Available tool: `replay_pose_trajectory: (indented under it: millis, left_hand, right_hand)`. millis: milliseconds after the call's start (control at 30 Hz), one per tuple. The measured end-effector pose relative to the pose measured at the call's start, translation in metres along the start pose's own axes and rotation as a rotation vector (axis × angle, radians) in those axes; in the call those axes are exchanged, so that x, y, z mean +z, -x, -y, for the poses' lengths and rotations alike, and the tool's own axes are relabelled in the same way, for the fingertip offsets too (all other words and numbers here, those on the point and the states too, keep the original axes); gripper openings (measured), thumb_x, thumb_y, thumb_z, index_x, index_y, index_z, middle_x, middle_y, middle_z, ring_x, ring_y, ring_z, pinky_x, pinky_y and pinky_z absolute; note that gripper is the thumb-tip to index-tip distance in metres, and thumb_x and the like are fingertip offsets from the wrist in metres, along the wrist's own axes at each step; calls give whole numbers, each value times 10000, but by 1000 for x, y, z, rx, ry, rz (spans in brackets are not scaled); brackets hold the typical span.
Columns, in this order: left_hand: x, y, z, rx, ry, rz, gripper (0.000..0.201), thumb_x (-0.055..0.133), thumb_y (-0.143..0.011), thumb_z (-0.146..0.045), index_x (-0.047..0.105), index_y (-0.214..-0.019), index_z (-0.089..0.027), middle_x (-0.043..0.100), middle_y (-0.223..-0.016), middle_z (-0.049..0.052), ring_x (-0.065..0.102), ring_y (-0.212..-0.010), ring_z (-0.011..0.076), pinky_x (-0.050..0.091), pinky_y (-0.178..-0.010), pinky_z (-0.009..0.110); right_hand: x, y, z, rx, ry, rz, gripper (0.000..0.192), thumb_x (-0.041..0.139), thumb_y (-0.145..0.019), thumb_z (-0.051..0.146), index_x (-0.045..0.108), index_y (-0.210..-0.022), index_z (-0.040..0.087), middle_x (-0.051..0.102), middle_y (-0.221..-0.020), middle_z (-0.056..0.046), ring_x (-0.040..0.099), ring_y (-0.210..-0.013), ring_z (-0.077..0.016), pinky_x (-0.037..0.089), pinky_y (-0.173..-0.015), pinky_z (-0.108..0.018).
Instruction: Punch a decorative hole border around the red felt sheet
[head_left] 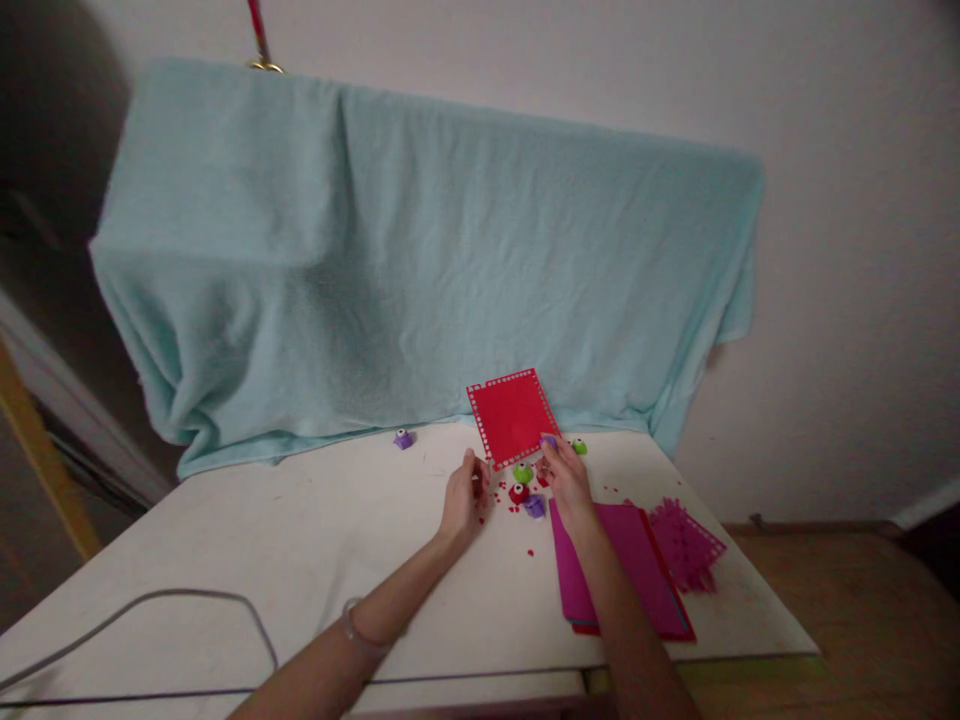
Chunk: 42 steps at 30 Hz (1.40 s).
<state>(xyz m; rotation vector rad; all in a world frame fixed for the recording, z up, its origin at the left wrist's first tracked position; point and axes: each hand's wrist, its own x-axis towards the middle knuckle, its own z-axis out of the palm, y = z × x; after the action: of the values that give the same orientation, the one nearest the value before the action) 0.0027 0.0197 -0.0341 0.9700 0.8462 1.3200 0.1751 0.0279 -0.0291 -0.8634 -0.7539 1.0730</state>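
Observation:
My right hand [568, 480] is closed around a small purple paper punch [549, 441], at the lower right corner of a red sheet [514, 418]. Small holes run along the sheet's edges, and its upper part overlaps the blue cloth. Left of the sheet's lower edge is my left hand [463, 498], fingers loosely curled and thumb apart, with no object visible in it. Between the hands lie a green punch [523, 473], a red punch [518, 493] and another purple punch [534, 506]. Tiny red cutouts [530, 552] are scattered around them.
A stack of magenta sheets [607, 570] lies under my right forearm, beside punched magenta pieces [686, 545]. Farther back are a purple punch [403, 439] and a green punch [579, 446]. Blue cloth [450, 250] hangs behind the white table [360, 520]; a grey cable [187, 592] crosses the left front.

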Motion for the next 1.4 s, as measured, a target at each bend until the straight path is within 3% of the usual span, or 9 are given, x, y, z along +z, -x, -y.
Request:
replay_pose_trajectory:
  millis: [100,233,367,700,1033,1400]
  left_hand:
    - [0,-1,1,96,-30,-43,434,520,-831,-614,571,-808,-183,547,-658,-39,374,-384,45,258,-351,175]
    - [-1,-1,-2,189,-181,-51,366,598,-800,-525,601,-977,-205,590,-779,-31,432,-437,49,345,-389,171]
    - [-3,-2,-4,206,-272,-36,324,592,-804,-475,617,-942,-183,619,-833,-11,434,-453,52,360,-396,177]
    - [-8,-7,4,221,-297,-28,335,570,-836,-478,618,-932,-161,584,-730,-21,428,-444,63,364,-394,179]
    - [-9,-7,4,196,-322,-37,280,570,-815,-380,653,-976,-166,658,-850,16,424,-450,58,361,-404,179]
    - [-9,-6,3,201,-339,-40,309,551,-834,-416,663,-993,-177,673,-895,19,436,-444,60,368,-405,189]
  right_hand:
    - [0,-1,-1,4,-10,4,366,799,-683,374,672,-1004,254,631,-865,22,555,-586,-83,431,-523,-211]
    - [-1,-2,-1,2,-19,1,363,807,-673,372,675,-990,256,624,-824,32,555,-576,-80,430,-518,-207]
    - [-1,-2,-2,8,-6,-24,397,817,-650,390,672,-991,251,625,-812,30,558,-568,-86,435,-513,-213]
    - [-2,-1,-2,-1,14,-6,403,795,-681,399,660,-1026,241,611,-771,20,559,-582,-97,448,-529,-217]
    - [-2,-2,-2,0,-5,-19,374,803,-676,377,677,-1008,259,626,-821,26,565,-596,-88,455,-540,-214]
    - [-3,-1,-2,9,-11,-21,371,799,-686,371,675,-1016,255,616,-790,33,557,-586,-84,454,-541,-209]
